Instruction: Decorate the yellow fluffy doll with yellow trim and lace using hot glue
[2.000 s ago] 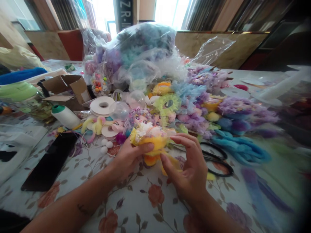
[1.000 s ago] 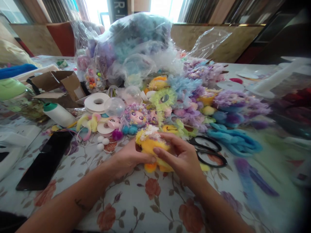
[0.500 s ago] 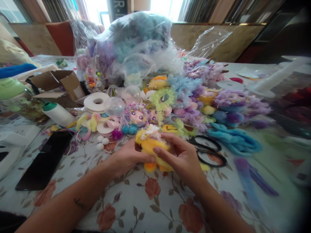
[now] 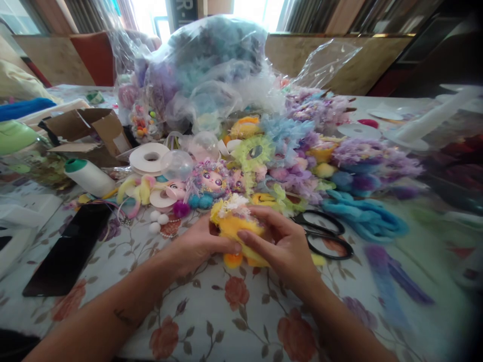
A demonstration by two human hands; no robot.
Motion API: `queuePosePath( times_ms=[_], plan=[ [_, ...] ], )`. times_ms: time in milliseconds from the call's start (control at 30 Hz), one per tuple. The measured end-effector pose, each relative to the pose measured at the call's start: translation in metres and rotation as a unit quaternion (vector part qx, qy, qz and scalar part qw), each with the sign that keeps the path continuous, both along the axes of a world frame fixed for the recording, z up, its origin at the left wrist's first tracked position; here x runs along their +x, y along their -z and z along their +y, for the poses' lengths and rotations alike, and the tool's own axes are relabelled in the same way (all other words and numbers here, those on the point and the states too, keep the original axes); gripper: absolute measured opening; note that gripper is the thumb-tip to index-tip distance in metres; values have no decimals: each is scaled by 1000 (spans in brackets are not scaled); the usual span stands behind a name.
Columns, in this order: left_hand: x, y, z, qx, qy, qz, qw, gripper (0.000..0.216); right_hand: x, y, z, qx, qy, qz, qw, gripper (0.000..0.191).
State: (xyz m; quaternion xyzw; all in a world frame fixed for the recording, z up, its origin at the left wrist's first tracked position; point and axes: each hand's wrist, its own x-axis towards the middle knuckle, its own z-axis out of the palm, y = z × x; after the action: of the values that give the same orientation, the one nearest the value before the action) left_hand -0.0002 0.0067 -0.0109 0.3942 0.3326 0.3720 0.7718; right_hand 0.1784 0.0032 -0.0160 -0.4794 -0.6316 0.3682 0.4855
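Observation:
Both of my hands close on a small yellow fluffy doll (image 4: 234,221) with a white tuft on top, held just above the flowered tablecloth (image 4: 234,311). My left hand (image 4: 196,246) grips its left side, thumb pressed along the bottom. My right hand (image 4: 285,244) wraps the right side, fingers curled over the front. Orange feet of the doll show below my thumbs.
Black scissors (image 4: 326,236) lie right of my hands. A black phone (image 4: 68,249) lies at the left. Behind are more fluffy dolls (image 4: 211,183), a white thread spool (image 4: 88,176), ribbon rolls (image 4: 149,157), a blue fluffy cord (image 4: 364,216), a cardboard box (image 4: 90,133) and a stuffed plastic bag (image 4: 211,65).
Two seconds ago my right hand was open beside the doll; it has since closed onto it. Over the last second the hands have hardly moved.

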Motion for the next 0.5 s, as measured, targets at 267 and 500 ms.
queuePosePath(
  times_ms=[267, 500],
  plan=[
    [-2, 2, 2, -19, 5, -23, 1000, 48, 1, -3, 0, 28, -10, 10, 999, 26],
    [-2, 1, 4, -23, 17, -39, 999, 53, 1, -3, 1, 35, -12, 9, 999, 25]
  ],
)
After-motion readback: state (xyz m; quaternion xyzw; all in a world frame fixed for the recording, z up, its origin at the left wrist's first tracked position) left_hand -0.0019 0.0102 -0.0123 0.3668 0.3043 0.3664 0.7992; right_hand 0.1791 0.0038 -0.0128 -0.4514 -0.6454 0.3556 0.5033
